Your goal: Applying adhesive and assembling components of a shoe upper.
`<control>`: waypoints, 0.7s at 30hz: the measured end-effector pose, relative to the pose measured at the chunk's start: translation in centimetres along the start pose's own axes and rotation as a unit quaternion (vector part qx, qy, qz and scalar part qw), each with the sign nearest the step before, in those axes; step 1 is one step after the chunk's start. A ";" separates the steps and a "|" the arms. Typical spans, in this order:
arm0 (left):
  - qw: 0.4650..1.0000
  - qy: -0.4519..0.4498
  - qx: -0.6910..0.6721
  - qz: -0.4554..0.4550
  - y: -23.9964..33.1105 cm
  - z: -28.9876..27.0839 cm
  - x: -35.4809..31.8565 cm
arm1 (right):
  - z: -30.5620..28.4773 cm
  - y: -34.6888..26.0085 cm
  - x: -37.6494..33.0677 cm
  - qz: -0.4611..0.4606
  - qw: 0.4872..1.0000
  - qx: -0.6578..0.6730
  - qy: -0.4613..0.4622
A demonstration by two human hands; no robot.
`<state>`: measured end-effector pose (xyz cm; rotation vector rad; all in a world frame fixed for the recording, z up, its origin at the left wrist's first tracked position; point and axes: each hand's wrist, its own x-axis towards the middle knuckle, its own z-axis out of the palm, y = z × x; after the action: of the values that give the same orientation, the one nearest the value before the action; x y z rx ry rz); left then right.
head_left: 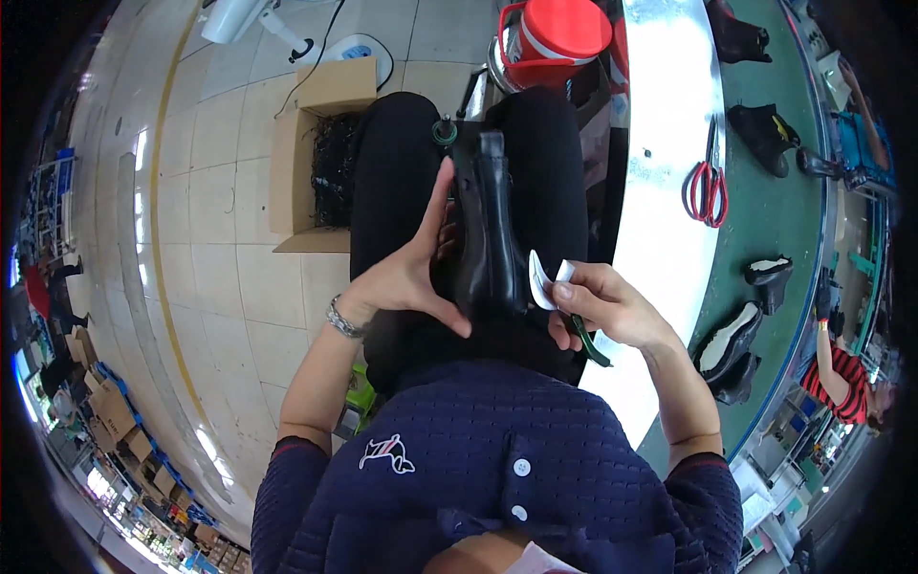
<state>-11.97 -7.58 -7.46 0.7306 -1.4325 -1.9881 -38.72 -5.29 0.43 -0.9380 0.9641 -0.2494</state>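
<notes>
Both hands work at a black shoe upper [490, 230] that stands on a last over the person's lap. Left hand [411, 277] lies spread wide against the near left flank of the upper, fingers fanned and thumb stretched under its heel end; it grips nothing but seems to brace the piece so it does not twist on its stand. Right hand [598, 304], just right of the upper's heel end, is closed in a pinch on a small white curved strip [543, 277], perhaps a heel stiffener or a bit of backing paper, held close to the leather as if ready for pressing in. A dark green tool handle [585, 340] sticks out below the same fist, tucked under the curled fingers, probably so it is at hand without being put down.

Left of the upper, on the tiled floor, an open cardboard box [320, 153] holds dark parts too tangled to name. Beyond the upper's toe end stands a red bucket [555, 38]. Right of the upper runs a green conveyor belt [770, 215] with red-handled scissors [706, 187] at its edge and several unfinished black shoes [729, 346].

The stand under the upper is hidden by it and the legs, and the strip's far end is covered by the fingers.
</notes>
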 end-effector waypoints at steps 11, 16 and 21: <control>0.965 0.238 -0.112 -0.010 1.0 4.9 1.4 | 1.4 -0.8 0.3 0.111 0.988 0.017 -0.111; 0.962 0.253 -0.102 -0.021 1.4 5.5 1.2 | 1.4 -2.1 0.2 0.129 0.983 -0.061 -0.119; 0.950 0.274 -0.152 -0.006 1.0 5.5 1.4 | 1.6 -5.4 0.8 0.083 0.921 -0.376 -0.063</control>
<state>-16.77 -5.34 -5.14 1.0438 -0.7783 -1.7616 -35.85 -8.07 4.46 -1.5377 1.0264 0.3569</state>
